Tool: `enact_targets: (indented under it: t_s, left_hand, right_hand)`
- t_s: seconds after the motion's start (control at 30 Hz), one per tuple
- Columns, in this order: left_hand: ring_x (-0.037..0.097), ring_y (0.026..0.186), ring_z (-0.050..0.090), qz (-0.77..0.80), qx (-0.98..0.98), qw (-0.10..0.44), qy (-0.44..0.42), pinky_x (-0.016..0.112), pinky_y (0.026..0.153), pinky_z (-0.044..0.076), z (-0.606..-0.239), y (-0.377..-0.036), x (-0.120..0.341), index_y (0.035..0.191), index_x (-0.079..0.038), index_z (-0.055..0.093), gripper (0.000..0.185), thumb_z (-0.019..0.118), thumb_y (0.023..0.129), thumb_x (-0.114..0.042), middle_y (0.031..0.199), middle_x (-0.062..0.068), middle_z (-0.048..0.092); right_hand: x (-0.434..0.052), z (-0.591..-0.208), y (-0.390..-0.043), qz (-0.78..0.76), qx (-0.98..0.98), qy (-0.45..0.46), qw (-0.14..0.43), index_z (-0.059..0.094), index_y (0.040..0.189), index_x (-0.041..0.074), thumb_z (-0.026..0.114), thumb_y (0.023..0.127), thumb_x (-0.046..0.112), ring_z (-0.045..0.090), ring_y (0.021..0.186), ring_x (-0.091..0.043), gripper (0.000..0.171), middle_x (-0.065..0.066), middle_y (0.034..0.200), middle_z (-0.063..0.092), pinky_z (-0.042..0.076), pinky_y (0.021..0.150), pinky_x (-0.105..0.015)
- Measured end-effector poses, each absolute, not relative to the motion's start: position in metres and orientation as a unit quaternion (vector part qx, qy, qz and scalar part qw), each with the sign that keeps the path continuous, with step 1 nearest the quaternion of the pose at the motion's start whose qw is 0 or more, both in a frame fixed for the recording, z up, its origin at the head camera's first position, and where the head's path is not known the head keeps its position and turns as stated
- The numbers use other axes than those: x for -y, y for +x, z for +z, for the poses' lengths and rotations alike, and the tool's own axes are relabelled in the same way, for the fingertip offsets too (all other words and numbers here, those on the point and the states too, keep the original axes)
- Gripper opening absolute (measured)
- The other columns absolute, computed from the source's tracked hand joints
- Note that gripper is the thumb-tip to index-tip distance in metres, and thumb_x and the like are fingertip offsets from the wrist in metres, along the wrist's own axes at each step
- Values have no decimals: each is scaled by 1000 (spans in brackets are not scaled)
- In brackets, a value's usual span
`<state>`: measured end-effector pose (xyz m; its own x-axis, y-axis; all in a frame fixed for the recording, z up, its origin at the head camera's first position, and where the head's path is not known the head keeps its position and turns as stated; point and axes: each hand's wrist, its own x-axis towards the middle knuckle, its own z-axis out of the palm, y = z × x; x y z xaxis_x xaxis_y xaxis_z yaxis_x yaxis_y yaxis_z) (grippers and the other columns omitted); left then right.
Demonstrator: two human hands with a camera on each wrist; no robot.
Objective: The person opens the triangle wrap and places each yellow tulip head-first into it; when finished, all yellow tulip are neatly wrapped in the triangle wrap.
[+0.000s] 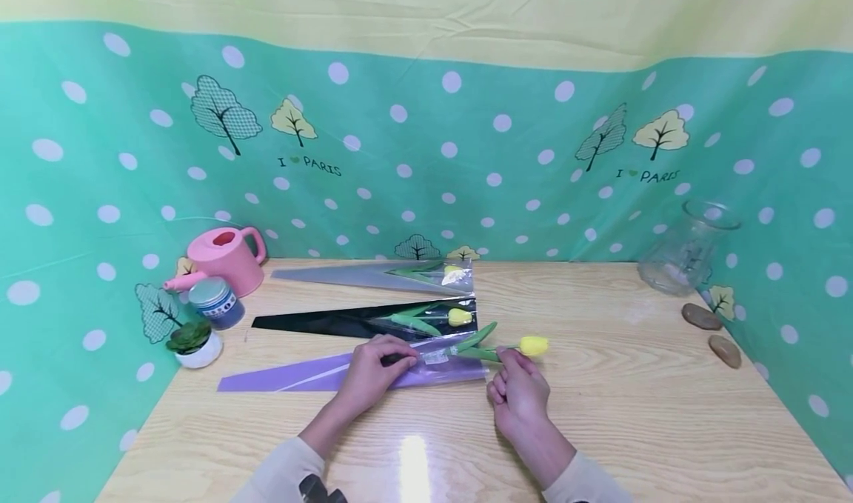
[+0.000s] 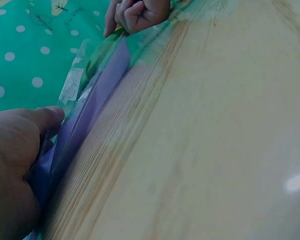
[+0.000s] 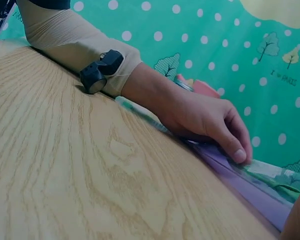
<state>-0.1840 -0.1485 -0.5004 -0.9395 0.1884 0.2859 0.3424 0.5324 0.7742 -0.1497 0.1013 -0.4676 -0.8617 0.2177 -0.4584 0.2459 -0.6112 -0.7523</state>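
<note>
A purple flower sleeve (image 1: 286, 378) with a clear front lies nearest the person, its wide end to the right. My left hand (image 1: 373, 370) pinches its clear film between thumb and fingers, as the left wrist view also shows at the sleeve (image 2: 107, 82). With thumb and fingertips my right hand (image 1: 523, 395) pinches the stem of a yellow tulip (image 1: 533, 346) just below the bloom. The bloom sticks out past the sleeve's open end, and one green leaf (image 1: 481, 335) lies above the film. The lower stem is partly hidden by film and left hand.
Behind lie a black sleeve (image 1: 300, 321) and a grey sleeve (image 1: 333, 275), each holding a yellow tulip. At left stand a pink watering can (image 1: 229, 262), a lidded jar (image 1: 216, 303) and a potted succulent (image 1: 200, 349). A glass vase (image 1: 683, 255) and two stones (image 1: 725, 350) are at right.
</note>
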Motion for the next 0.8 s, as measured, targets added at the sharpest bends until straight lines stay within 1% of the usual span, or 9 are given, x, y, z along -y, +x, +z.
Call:
enact_targets:
  t_s: [0.13,0.27,0.37,0.47,0.53,0.6,0.67,0.73,0.8]
  left_hand:
    - [8,103,70,-452,871,102,-162,33,97,56,-502,-184,149,94,-31,83,14,83,88,-18,98,-18,76]
    - [10,102,70,-449,869,117,-171,33,94,57,-503,-184,148,94,-28,83,13,84,87,-17,98,-16,77]
    - [10,101,70,-450,869,114,-171,33,94,57,-502,-184,148,94,-28,83,13,84,87,-17,98,-17,77]
    - [9,102,69,-453,870,102,-165,33,96,56,-502,-185,148,95,-31,83,15,83,88,-18,98,-19,76]
    - [9,103,69,-456,870,96,-162,33,97,56,-502,-186,149,95,-32,82,16,83,88,-17,98,-20,75]
    - [9,103,69,-458,869,94,-160,33,97,56,-502,-185,149,95,-32,82,17,83,88,-17,98,-20,75]
    - [9,103,69,-459,869,96,-162,33,97,56,-502,-185,150,95,-31,82,17,83,87,-16,97,-20,76]
    - [10,102,69,-458,868,97,-165,33,96,56,-502,-185,150,95,-31,83,16,83,87,-16,97,-19,76]
    - [10,102,69,-457,868,99,-168,32,96,56,-503,-185,150,95,-30,83,16,84,87,-16,97,-19,76]
  right_hand:
    - [-99,-471,-149,-854,-446,266,9,49,105,15,64,102,14,29,50,-2,16,13,56,32,27,47,-16]
    - [-100,-468,-147,-855,-441,271,18,52,108,14,65,101,15,30,50,-2,15,13,57,34,29,47,-15]
    - [-106,-456,-144,-861,-437,258,37,53,116,14,64,103,18,31,51,-2,18,14,58,36,29,49,-15]
    - [-121,-440,-147,-868,-438,233,36,52,113,17,64,103,22,31,51,-2,16,14,59,37,29,49,-15]
    - [-135,-432,-154,-865,-459,201,25,53,108,18,66,102,24,33,52,-2,15,13,60,39,30,48,-15]
    - [-152,-429,-163,-847,-506,162,-3,56,102,16,70,100,24,38,51,-2,16,12,60,44,33,47,-15]
    - [-171,-431,-172,-797,-594,109,-27,62,103,11,74,97,24,45,52,-3,18,10,63,52,38,47,-16]
    - [-190,-438,-179,-712,-699,46,-46,66,105,7,77,95,23,55,61,-4,21,7,72,62,47,53,-17]
    - [-207,-447,-182,-618,-785,-16,-51,69,107,4,77,95,22,62,75,-6,23,2,87,68,53,63,-19]
